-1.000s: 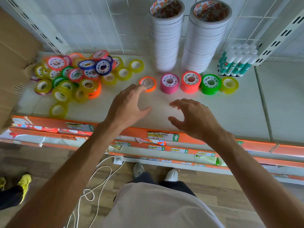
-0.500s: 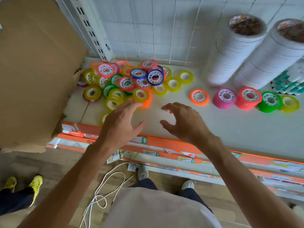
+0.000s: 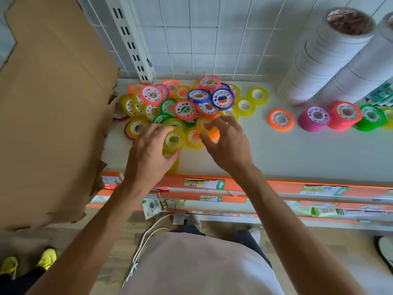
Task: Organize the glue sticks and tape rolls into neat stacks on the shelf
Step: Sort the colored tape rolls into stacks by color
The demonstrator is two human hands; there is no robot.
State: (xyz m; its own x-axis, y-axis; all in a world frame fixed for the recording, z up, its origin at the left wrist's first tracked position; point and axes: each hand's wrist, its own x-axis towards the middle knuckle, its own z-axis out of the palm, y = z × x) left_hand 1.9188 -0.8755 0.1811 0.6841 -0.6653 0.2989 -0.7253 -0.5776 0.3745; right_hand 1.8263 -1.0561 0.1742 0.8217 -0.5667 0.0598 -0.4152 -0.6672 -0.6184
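1. Loose heap of small tape rolls [image 3: 180,105] sits at the left end of the shelf [image 3: 276,154], just beside the cardboard [image 3: 53,103]. Mostly yellow, some red, blue, green, orange.
2. Already sorted, going by how they stand: orange roll [image 3: 281,119], pink stack [image 3: 314,119], red stack [image 3: 345,116], green stack [image 3: 371,117] in a row to the right; two tall white tape stacks [image 3: 323,56] behind them. Glue sticks [image 3: 382,92] barely in view at the right edge.
3. Left hand [image 3: 148,154]: fingers curled over a yellow roll [image 3: 174,139] at the heap's near edge, thumb at its near side. Real grip or just contact, cannot tell.
4. Right hand [image 3: 227,145]: fingers spread and bent above the yellow rolls and the orange one under them. No firm hold seen; reads as released.
5. Handling, my guess: rolls light, rigid plastic cores, smooth slippery sides. Likely to roll or slide if nudged.
6. Best hold: pinch across the outer rim, or a fingertip in the core hole.
7. Risk: heap overlaps, so pulling one may shift its neighbours.
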